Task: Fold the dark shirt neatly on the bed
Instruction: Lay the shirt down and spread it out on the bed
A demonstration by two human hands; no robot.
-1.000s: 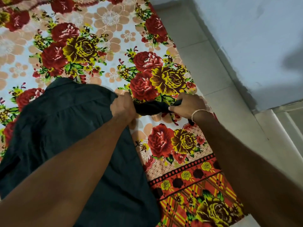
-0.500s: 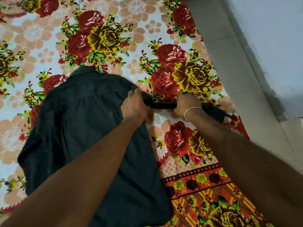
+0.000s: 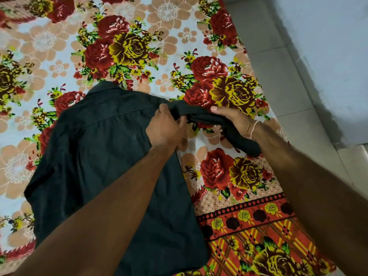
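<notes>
Shirts: one dark shirt [image 3: 95, 156], lying back-up on the bed, collar at the far end, body spread flat across the left and near part of the sheet.
Sleeves: one sleeve [image 3: 223, 124] shows, bunched into a thick roll that runs right from the shoulder and droops toward the near right; the other sleeve cannot be made out.
Hands: two, both bare.
Left hand: the left hand [image 3: 165, 128] has its fingers curled round the fabric where the sleeve joins the shoulder, gripping it.
Right hand: the right hand [image 3: 233, 118] sits just right of the left one, fingers wrapped over the rolled sleeve and holding it; the sleeve's loose end hangs out below the wrist.
Wristbands: one thin pale thread [image 3: 253, 128] round the right wrist.
Forearms: two, reaching in from the near edge, the left one crossing over the shirt's body.
Surface: a bedsheet [image 3: 139, 26] printed with large red and yellow roses and peach flowers on a pale ground; a patterned border band [image 3: 245, 214] of small yellow and dark roses runs across its near right part, with an orange plaid strip nearer still.
Room: pale floor tiles [image 3: 278, 80] to the right of the bed, meeting a light blue-white wall [image 3: 334, 36] at the far right.
</notes>
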